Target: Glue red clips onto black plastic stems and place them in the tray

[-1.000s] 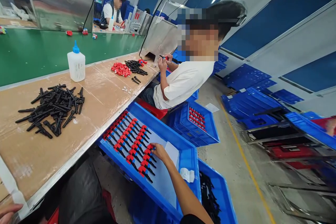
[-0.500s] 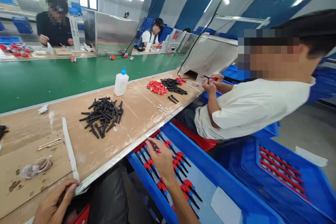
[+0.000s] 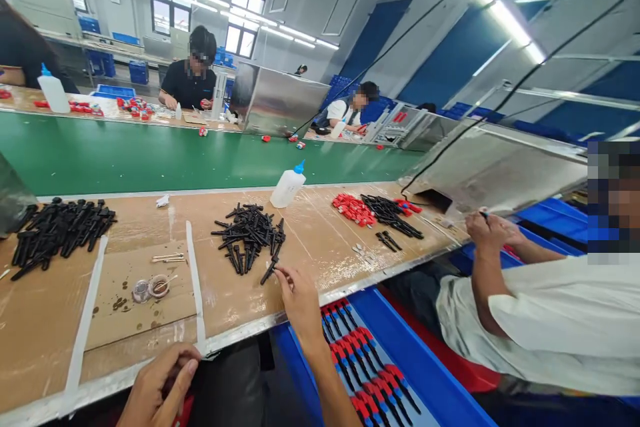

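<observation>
My right hand reaches over the table's front edge, its thumb and fingertips pinched on one black plastic part just below a pile of black parts. At the table edge my left hand is curled, thumb against the fingers, beside a strip of white tape; whatever it may hold is hidden. Under my right forearm, a blue bin holds rows of red, blue and black assemblies.
A white bottle with a blue tip stands behind the pile. More black parts lie at left, near a cardboard sheet with small open dishes. Red parts lie farther right. A person sits at right.
The view has swung left. My right hand has moved from above the blue bin to the table and has taken hold of a black part. My left hand stays curled at the edge.
</observation>
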A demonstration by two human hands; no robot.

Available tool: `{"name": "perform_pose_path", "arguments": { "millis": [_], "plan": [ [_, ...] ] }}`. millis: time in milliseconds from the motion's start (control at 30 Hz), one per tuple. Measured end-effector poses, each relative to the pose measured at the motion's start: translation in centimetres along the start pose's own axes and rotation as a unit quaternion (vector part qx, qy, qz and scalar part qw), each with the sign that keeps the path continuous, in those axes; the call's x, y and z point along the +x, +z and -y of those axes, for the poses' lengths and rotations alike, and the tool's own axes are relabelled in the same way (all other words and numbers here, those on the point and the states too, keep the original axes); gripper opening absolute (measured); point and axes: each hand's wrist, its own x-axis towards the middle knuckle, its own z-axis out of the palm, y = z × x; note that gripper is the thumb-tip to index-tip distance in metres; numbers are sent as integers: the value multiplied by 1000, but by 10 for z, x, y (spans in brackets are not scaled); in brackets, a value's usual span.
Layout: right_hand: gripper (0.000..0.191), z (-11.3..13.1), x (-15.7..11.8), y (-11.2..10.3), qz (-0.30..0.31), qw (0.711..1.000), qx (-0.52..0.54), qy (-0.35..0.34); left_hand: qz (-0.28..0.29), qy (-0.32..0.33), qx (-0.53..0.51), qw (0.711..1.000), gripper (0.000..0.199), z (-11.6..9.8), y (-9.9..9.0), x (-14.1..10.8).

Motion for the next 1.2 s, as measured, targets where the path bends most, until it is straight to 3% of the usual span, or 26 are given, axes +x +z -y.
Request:
{"name": "perform_pose_path", "arguments": {
  "millis": [133, 267, 333, 400, 500, 633, 767, 967, 1100, 1200],
  "plan": [
    [19, 55, -42, -10, 61, 995, 50, -63, 15, -11, -56, 998, 32, -10, 14, 13],
    [16, 105, -69, 6, 134, 970, 145, -142, -4, 11, -95, 995, 27, -13, 17, 19],
    [13, 118, -67, 20, 151, 963, 193, -114, -31, -2, -159, 987, 30, -9, 10, 19],
    [17, 123, -55, 37, 148, 960, 235, -38, -35, -39, -273, 960, 32, -3, -1, 17],
    [29, 125, -32, 64, 158, 952, 259, 40, -4, -86, -447, 890, 32, 4, -19, 16],
    [30, 134, -14, 89, 206, 947, 246, 11, 28, -110, -576, 810, 27, 9, -33, 18],
    [24, 147, -12, 98, 229, 942, 246, -14, 41, -127, -638, 758, 26, 16, -37, 20],
    [17, 157, -13, 97, 216, 942, 244, -78, 62, -129, -656, 741, 26, 18, -40, 23],
    [18, 144, -17, 96, 164, 958, 234, -26, 73, -131, -654, 742, 26, 19, -40, 23],
    [20, 135, -20, 99, 156, 953, 257, 23, 72, -131, -650, 745, 25, 20, -39, 23]
  ]
}}
